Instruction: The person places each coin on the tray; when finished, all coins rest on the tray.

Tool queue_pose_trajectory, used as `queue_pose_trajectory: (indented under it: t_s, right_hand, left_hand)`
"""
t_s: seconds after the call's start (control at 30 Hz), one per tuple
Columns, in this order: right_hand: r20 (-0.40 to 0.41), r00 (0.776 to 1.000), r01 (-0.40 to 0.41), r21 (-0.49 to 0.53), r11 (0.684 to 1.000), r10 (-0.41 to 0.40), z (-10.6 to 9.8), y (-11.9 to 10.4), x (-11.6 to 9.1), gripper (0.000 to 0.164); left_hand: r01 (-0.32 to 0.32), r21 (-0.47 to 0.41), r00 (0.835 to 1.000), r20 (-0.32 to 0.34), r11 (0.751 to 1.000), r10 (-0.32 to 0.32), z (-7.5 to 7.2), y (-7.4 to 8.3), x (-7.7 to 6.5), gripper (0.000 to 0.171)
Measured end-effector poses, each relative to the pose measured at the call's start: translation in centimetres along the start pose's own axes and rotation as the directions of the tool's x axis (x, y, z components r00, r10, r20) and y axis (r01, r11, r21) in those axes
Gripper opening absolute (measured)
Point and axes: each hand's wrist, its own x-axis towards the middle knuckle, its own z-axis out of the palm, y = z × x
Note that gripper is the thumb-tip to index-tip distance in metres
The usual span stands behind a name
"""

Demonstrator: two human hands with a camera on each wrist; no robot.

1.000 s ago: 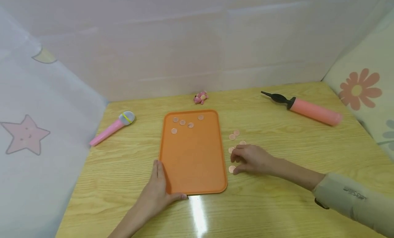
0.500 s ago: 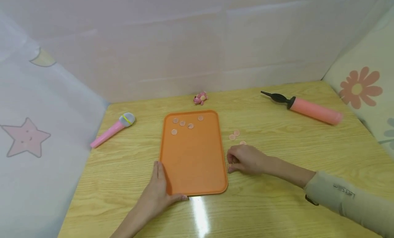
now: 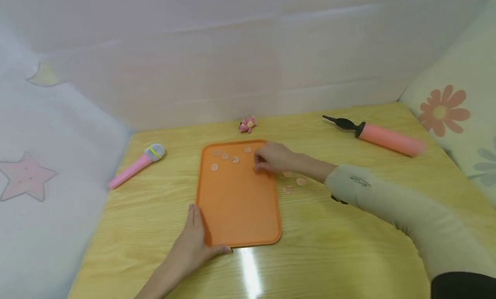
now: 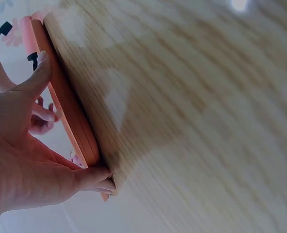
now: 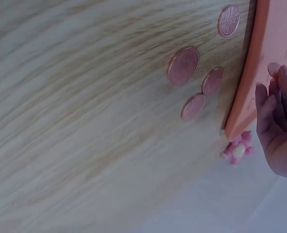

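Observation:
In the head view, an orange tray (image 3: 240,204) lies on the table with several copper-coloured coins (image 3: 215,167) near its far end. My left hand (image 3: 190,243) rests against the tray's near left corner, straight fingers along the left side and thumb along the front edge. Over the tray's far right part, my right hand (image 3: 273,157) pinches a coin (image 5: 273,69), which the right wrist view shows between thumb and fingertips. Several more coins (image 5: 183,66) lie on the table beside the tray's right edge, partly under the right forearm in the head view.
A pink toy microphone (image 3: 135,166) lies to the left. Behind the tray sits a small pink animal figure (image 3: 248,124). A pink hand pump (image 3: 389,138) with a black nozzle lies at the back right. Printed cloth walls surround the table (image 3: 329,256).
My right hand has picked up a coin from beside the tray and carried it up and left, over the tray's far right part. The left hand stays at its corner.

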Motion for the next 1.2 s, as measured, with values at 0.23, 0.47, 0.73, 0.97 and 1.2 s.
queue_pose_trajectory:
  t_s: [0.23, 0.47, 0.73, 0.97, 1.2]
  right_hand:
    - [-0.027, 0.994, -0.109, -0.064, 0.992, 0.108, 1.6, 0.6, 3.8, 0.020]
    - [-0.068, 0.990, -0.132, -0.089, 0.987, 0.126, 1.8, 1.4, 3.8, 0.021]
    - [-0.117, 0.989, -0.100, -0.077, 0.992, 0.091, 1.8, 1.5, 3.8, 0.020]
    - [-0.217, 0.976, -0.046, -0.094, 0.995, 0.025, 0.9, 2.3, 0.7, 0.016]
    - [-0.151, 0.988, -0.045, -0.056, 0.997, 0.036, -0.1, 5.5, -6.5, 0.048]
  left_hand:
    - [-0.015, -0.015, 1.000, -0.003, 1.000, 0.015, 0.0, -0.5, 0.1, 0.143]
    - [-0.016, 0.035, 1.000, -0.015, 0.999, 0.016, 0.2, 0.0, -0.2, 0.142]
    - [-0.003, 0.041, 1.000, -0.026, 0.999, 0.004, -0.1, 0.1, -0.3, 0.144]
    - [-0.002, 0.032, 1.000, -0.031, 0.999, 0.003, 0.2, 0.1, -0.4, 0.143]
    - [-0.004, 0.054, 0.999, -0.047, 0.999, 0.006, -0.1, -0.1, -0.5, 0.144]
